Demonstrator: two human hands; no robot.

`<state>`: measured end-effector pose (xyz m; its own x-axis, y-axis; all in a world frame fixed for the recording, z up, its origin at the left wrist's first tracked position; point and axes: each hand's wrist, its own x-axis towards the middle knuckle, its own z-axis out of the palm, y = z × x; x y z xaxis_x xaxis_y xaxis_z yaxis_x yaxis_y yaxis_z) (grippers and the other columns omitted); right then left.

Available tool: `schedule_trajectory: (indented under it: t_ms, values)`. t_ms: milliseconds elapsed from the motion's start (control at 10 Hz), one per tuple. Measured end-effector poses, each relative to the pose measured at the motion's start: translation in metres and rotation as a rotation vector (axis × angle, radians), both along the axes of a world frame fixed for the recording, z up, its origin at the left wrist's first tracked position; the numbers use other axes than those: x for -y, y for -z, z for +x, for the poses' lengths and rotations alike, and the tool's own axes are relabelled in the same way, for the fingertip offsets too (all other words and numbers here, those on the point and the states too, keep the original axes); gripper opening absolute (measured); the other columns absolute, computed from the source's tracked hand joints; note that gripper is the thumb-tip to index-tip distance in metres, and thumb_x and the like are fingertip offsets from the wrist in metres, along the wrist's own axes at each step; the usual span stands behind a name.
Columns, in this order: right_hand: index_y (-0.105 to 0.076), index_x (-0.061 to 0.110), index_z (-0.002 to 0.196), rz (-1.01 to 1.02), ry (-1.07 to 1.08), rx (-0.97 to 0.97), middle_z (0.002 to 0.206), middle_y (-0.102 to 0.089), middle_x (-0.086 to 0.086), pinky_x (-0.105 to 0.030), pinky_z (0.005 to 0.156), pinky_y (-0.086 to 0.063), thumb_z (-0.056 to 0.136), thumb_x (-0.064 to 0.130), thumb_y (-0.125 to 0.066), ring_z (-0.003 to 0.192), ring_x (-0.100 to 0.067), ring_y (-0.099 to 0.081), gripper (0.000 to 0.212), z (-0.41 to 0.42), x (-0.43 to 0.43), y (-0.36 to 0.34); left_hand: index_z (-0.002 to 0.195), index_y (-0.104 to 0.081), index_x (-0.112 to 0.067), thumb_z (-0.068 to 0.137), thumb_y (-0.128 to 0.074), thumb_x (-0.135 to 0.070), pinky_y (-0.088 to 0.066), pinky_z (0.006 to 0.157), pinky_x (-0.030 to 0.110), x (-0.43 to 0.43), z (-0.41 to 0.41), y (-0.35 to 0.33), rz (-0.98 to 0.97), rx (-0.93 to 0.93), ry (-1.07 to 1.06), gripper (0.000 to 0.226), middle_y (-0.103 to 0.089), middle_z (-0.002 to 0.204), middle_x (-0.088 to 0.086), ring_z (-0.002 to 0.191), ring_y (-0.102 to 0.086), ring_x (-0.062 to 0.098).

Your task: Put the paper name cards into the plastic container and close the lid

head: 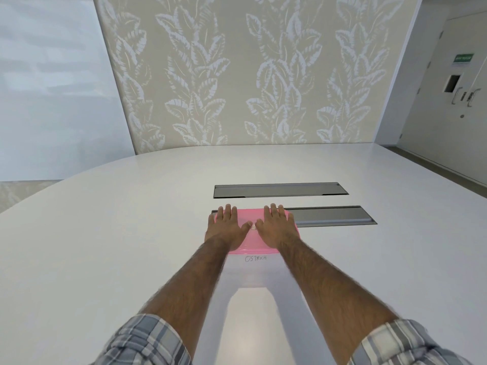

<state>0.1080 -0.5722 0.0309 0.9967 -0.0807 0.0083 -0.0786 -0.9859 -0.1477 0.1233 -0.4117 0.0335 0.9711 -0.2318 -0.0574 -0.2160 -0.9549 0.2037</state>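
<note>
A clear plastic container stands on the white table in front of me, with a pink lid lying flat on top of it. Through its near wall I read a paper name card marked "OSTRICH". My left hand lies palm down on the left half of the lid, fingers spread. My right hand lies palm down on the right half, fingers spread. Both thumbs point inward and nearly meet at the lid's middle. Most of the lid is hidden under the hands.
Two grey recessed cable flaps are set in the white table: one beyond the container, one to its right, partly under it. A leaf-patterned wall stands behind the table, and doors are at the far right.
</note>
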Motion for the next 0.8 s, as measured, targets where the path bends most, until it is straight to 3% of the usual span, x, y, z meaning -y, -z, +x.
schedule_trajectory:
  t_ms: [500,600,800]
  values:
    - [-0.001,0.006,0.157,0.063,0.030,-0.005,0.165,0.005,-0.011,-0.042,0.124,0.001,0.097,0.061,-0.008,0.153,-0.026,0.004,0.081,-0.017,-0.001,-0.006,0.160,0.006,-0.012,0.100,-0.015,-0.064,0.005,0.124,0.047,-0.004,0.001,-0.008,-0.005,-0.025,0.025,0.082,0.015,0.167,0.006,0.154,0.015,0.023]
    - [-0.001,0.005,0.157,0.097,0.048,0.039,0.165,0.002,-0.013,-0.041,0.125,-0.002,0.089,0.069,0.004,0.153,-0.026,0.000,0.093,-0.025,-0.005,-0.007,0.159,0.006,-0.011,0.100,-0.015,-0.064,0.006,0.124,0.046,-0.010,-0.002,-0.013,-0.034,-0.001,0.041,0.083,0.015,0.167,0.007,0.154,0.015,0.023]
    - [0.001,0.004,0.156,0.076,0.074,0.142,0.165,0.001,-0.012,-0.040,0.124,-0.002,0.082,0.073,0.006,0.153,-0.026,0.001,0.101,-0.039,-0.012,-0.027,0.160,0.006,-0.010,0.100,-0.014,-0.064,0.007,0.124,0.046,-0.033,-0.005,-0.049,-0.069,0.161,0.075,0.083,0.016,0.166,0.006,0.153,0.017,0.021]
